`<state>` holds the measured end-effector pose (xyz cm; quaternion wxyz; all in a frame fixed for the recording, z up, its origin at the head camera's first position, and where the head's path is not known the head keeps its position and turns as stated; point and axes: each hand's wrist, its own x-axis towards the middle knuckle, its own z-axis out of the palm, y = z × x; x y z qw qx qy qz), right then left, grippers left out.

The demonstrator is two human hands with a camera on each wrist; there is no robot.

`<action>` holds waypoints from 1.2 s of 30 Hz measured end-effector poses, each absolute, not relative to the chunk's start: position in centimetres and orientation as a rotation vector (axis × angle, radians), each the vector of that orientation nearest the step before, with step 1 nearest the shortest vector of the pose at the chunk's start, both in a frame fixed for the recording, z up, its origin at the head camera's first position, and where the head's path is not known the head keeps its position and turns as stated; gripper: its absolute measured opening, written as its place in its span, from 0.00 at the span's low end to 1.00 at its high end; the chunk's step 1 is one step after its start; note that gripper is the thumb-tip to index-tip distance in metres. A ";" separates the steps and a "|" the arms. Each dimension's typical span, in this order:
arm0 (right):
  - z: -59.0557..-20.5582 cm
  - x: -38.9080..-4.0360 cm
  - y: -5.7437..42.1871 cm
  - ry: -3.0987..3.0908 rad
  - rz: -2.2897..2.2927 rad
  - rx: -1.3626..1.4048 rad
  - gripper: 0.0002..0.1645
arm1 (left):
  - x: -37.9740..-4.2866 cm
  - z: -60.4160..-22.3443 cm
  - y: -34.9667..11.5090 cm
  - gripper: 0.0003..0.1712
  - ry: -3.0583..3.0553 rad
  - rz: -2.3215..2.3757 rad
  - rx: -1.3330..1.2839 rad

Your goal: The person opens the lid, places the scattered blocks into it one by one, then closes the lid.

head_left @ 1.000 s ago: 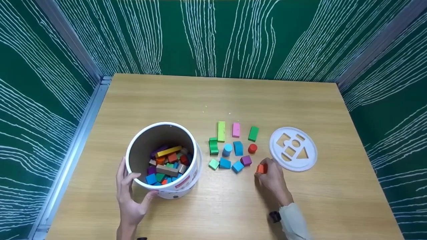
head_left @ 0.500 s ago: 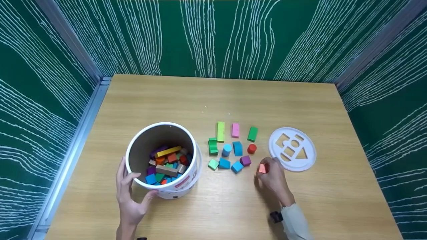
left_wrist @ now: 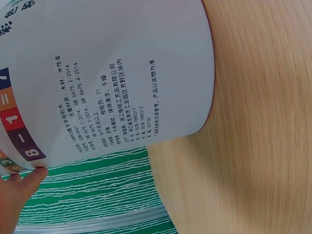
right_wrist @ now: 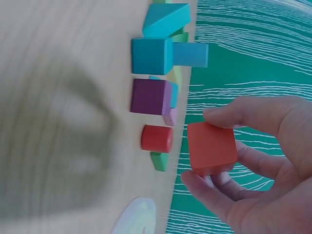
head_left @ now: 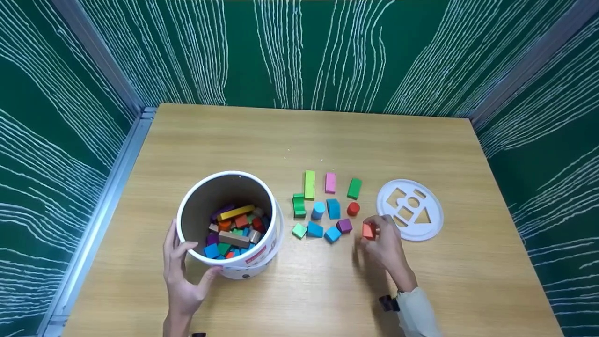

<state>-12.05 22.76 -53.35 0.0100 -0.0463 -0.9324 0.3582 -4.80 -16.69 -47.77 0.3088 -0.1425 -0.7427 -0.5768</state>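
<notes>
- At the near left of the counter [head_left: 224, 140], the bucket [head_left: 262, 260] stands mouth uppermost, so the mixed blocks inside [head_left: 234, 239] can be seen and reached.
- The left hand [head_left: 182, 285] holds the bucket at its near left side, fingers and thumb spread around the rim and outer wall; this grip presumably steadies it against sliding or tipping.
- The right hand [head_left: 386, 243] is clamped on the orange-red block [head_left: 368, 230], pinching it between thumb and fingertips. This hold leaves one face uncovered and probably allows turning without a full regrip.
- The orange-red block is right of the purple block [head_left: 344, 226] and appears raised off the counter in the right wrist view.
- The loose blocks [head_left: 333, 235] lie in rough rows between bucket and right hand, mostly apart, likely so that each can be picked up singly.
- The white disc [head_left: 434, 206] lies flat at the right, its shaped cut-outs visible, perhaps set there to keep the bucket's mouth uncovered. Contact between disc and right hand cannot be told.
</notes>
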 end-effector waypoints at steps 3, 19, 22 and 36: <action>-52.9 -12.0 22.5 -2.899 1.126 -0.123 0.22 | -4.8 -47.8 -16.7 0.31 -1.963 -1.525 -0.376; -49.4 -11.1 21.0 -2.767 1.134 0.063 0.22 | -4.7 -48.0 -16.6 0.31 -1.954 -1.523 -0.379; -48.6 -11.0 20.5 -2.777 1.143 0.088 0.23 | -4.7 -48.0 -16.6 0.31 -1.970 -1.520 -0.360; -45.5 -11.3 18.6 -2.794 1.094 0.208 0.23 | -4.7 -48.0 -16.5 0.30 -1.980 -1.532 -0.347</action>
